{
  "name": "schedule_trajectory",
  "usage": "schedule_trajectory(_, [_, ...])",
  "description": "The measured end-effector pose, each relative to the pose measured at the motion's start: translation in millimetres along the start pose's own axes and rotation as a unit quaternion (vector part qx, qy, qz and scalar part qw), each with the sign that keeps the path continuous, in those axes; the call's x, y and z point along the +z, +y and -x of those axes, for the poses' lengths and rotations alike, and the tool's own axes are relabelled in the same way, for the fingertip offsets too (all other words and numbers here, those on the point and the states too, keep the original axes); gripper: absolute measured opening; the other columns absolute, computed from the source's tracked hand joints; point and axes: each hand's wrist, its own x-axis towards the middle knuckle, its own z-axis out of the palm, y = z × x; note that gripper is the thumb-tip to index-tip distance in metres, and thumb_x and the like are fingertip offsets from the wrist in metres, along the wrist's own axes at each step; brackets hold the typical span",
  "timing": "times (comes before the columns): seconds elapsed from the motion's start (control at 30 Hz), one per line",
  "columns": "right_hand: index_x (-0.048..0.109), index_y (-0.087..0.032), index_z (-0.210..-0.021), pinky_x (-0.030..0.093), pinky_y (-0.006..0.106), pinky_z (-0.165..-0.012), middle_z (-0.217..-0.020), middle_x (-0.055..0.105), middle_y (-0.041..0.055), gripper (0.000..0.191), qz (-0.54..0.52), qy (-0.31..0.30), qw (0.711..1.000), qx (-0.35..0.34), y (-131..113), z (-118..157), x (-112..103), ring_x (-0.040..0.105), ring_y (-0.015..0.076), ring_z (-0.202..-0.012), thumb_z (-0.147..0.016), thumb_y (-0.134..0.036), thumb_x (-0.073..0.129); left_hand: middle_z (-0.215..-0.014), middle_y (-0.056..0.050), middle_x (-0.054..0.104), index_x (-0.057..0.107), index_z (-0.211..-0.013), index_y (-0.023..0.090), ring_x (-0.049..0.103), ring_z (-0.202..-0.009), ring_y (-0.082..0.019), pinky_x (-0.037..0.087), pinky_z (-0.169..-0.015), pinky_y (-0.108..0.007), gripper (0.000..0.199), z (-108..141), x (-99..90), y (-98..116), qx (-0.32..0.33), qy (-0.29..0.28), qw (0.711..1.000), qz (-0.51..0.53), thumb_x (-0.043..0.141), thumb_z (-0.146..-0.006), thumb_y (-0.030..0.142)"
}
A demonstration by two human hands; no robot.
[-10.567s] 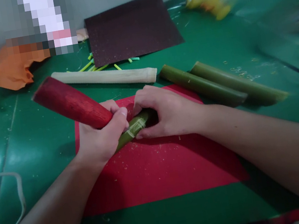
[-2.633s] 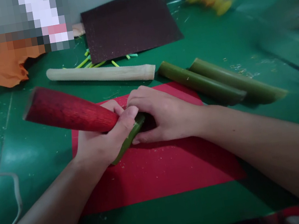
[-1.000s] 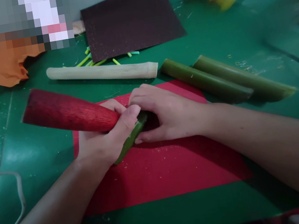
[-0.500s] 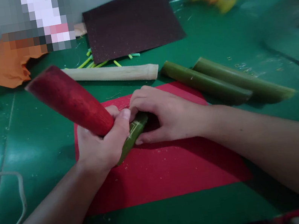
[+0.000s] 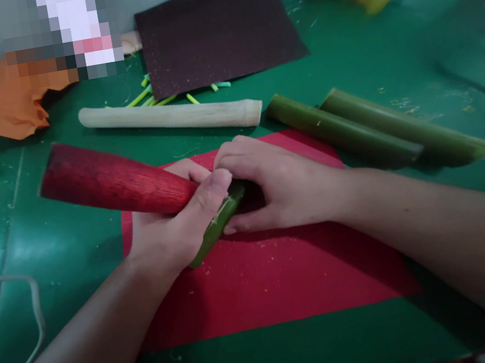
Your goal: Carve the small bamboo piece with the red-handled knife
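My left hand is closed around a thick red wooden handle, which slants up to the left. The working end of this red-handled tool is hidden by my fingers. Under the left thumb lies a short green bamboo piece with pale lines cut in its skin, now mostly covered. My right hand is curled around the far end of that bamboo piece, its thumb near the underside. Both hands rest over a red sheet dotted with small pale shavings.
Two green bamboo lengths lie at the right behind the sheet. A pale peeled stick lies beyond my hands. Farther back are a dark brown sheet over yellow-green strips, and orange cloth-like material. A white cord runs at left.
The red handle has tipped down toward the left and lies flatter. My left thumb has moved right over the cut lines. The right hand keeps its hold on the bamboo piece.
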Motion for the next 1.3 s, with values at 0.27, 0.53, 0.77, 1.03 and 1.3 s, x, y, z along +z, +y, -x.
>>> schedule_trajectory(0.27, [0.06,-0.019,-0.092,0.04,0.036,-0.081,-0.091,0.061,0.0037,0.03,0.003,-0.006,1.0,0.017,-2.1,-0.3,-0.7,0.053,0.0205,-0.089,-0.08,-0.037,0.082,-0.056,0.002,0.06,0.064,-0.059,0.021,0.058,-0.051,-0.01,0.048,-0.05,-0.023,0.033,2.3,1.6,-0.8,-0.009,0.04,0.998,-0.056,0.076,-0.086,0.036])
schedule_trajectory(0.53, [0.062,-0.018,-0.091,0.04,0.036,-0.08,-0.09,0.06,0.0038,0.03,0.009,-0.006,1.0,0.014,-1.6,-0.1,-0.7,0.053,0.0201,-0.087,-0.08,-0.038,0.082,-0.049,0.003,0.052,0.062,-0.056,0.021,0.047,-0.044,-0.009,0.044,-0.044,-0.024,0.029,1.1,4.5,3.3,-0.012,0.056,0.996,-0.075,0.073,-0.082,0.027])
schedule_trajectory(0.77, [0.063,-0.018,-0.094,0.041,0.036,-0.083,-0.093,0.061,0.0042,0.026,0.007,-0.002,1.0,0.009,-1.4,0.6,-0.4,0.054,0.0205,-0.091,-0.081,-0.035,0.08,-0.046,0.004,0.048,0.056,-0.049,0.021,0.046,-0.043,-0.008,0.042,-0.044,-0.022,0.035,2.4,4.1,7.1,0.013,0.05,0.995,-0.082,0.069,-0.081,0.018])
schedule_trajectory(1.03, [0.062,-0.019,-0.094,0.04,0.037,-0.081,-0.094,0.062,0.005,0.028,0.005,-0.004,1.0,0.024,-1.6,0.9,-0.8,0.053,0.0215,-0.091,-0.081,-0.037,0.08,-0.053,0.002,0.058,0.062,-0.058,0.022,0.052,-0.046,-0.01,0.046,-0.045,-0.023,0.034,1.3,3.0,-0.3,-0.009,0.045,0.998,-0.034,0.076,-0.086,0.036])
schedule_trajectory(1.3, [0.058,-0.02,-0.087,0.039,0.036,-0.079,-0.088,0.059,0.0023,0.031,0.008,-0.003,1.0,0.019,-1.3,-0.4,-1.2,0.051,0.0197,-0.087,-0.079,-0.038,0.082,-0.053,0.002,0.057,0.062,-0.058,0.02,0.051,-0.048,-0.01,0.045,-0.048,-0.023,0.031,0.1,1.1,0.8,-0.009,0.017,0.998,-0.061,0.073,-0.085,0.029])
